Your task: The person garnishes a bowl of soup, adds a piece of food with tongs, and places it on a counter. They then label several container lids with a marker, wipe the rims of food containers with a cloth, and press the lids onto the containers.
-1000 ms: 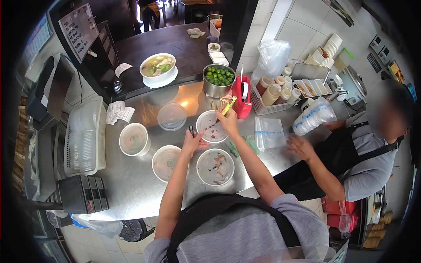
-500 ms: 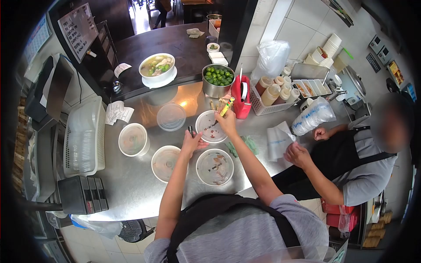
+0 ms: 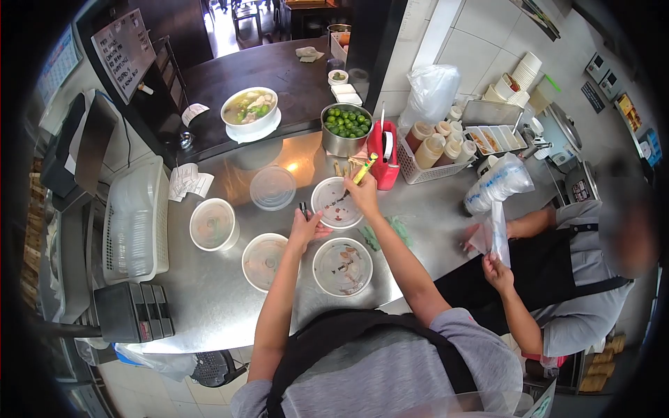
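My right hand (image 3: 363,194) grips a yellow marker (image 3: 366,168), its tip on the clear lid of a round white tub (image 3: 326,198). Small dark marks show on that lid. My left hand (image 3: 306,229) is closed on a small black marker cap (image 3: 303,207), its fingers against the tub's left side. Just below sits another lidded tub (image 3: 343,267) with dark writing on top. A third tub (image 3: 261,258) is partly behind my left forearm, and one more lidded tub (image 3: 212,224) stands farther left. A loose clear lid (image 3: 272,188) lies on the steel counter (image 3: 209,299).
A pot of green limes (image 3: 346,129), a red container (image 3: 384,155) and a basket of sauce bottles (image 3: 433,150) stand behind. A soup bowl (image 3: 249,111) is on the dark ledge. At right, a co-worker (image 3: 550,272) handles a plastic bag (image 3: 496,233).
My hands stay nearly still at the tub, the marker tip on its lid. The co-worker has lifted the plastic bag off the counter and drawn it to the right.
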`<action>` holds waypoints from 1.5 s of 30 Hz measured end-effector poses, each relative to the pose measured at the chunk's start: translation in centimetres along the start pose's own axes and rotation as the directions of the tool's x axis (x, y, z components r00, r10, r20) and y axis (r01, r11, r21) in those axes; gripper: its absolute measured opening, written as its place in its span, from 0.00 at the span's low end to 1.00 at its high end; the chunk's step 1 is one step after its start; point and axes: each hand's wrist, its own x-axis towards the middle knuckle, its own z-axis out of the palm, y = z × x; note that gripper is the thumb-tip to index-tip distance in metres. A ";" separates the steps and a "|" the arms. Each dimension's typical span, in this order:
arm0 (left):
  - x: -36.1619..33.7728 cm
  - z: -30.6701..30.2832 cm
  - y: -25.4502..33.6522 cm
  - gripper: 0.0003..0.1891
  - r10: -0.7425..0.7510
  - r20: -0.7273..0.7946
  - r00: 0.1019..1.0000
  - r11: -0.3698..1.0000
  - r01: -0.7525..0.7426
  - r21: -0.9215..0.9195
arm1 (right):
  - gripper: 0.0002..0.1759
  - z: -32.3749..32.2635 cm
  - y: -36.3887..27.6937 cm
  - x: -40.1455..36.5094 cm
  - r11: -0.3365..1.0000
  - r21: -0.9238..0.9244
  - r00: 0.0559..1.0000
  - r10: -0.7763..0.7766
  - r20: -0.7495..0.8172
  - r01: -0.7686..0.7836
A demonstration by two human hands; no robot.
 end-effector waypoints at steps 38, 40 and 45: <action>-0.7 -0.1 0.3 0.19 0.271 -0.131 0.954 0.872 -0.185 0.453 | 0.10 -0.8 -0.6 1.0 0.928 0.371 0.990 0.081 -0.117 -0.032; -1.3 -0.1 0.4 0.20 0.469 -0.097 0.878 0.744 -0.334 0.579 | 0.10 -0.9 -2.8 0.4 0.890 0.443 0.982 0.164 -0.092 -0.108; -9.6 1.1 4.1 0.21 0.405 0.124 0.906 0.462 -0.320 0.827 | 0.07 -2.5 -6.0 -2.0 0.781 0.608 0.972 0.225 -0.064 -0.141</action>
